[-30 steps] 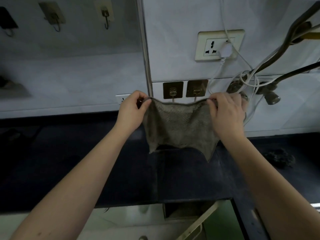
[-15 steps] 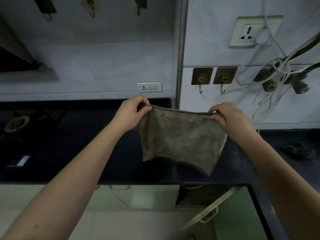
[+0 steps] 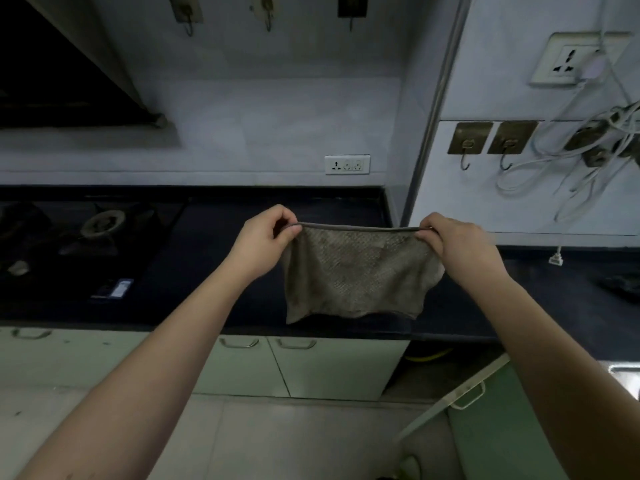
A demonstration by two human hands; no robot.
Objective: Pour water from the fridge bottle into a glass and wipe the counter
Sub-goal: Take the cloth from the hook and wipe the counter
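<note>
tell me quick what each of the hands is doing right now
Left hand: closed, pinching the top left corner of the grey-brown woven cloth.
Right hand: closed, pinching the cloth's top right corner.

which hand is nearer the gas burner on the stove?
Left. The left hand pinches the cloth at its left corner, on the side toward the burner. The right hand pinches the opposite corner, farther right, with the cloth between it and the burner.

Cloth: grey-brown woven rag (image 3: 356,275), mottled, darker hem.
Counter: dark navy stone slab (image 3: 214,271).
Cabinets: pale green doors (image 3: 329,368).
Wall hooks: brass-toned square plates (image 3: 469,137).
</note>
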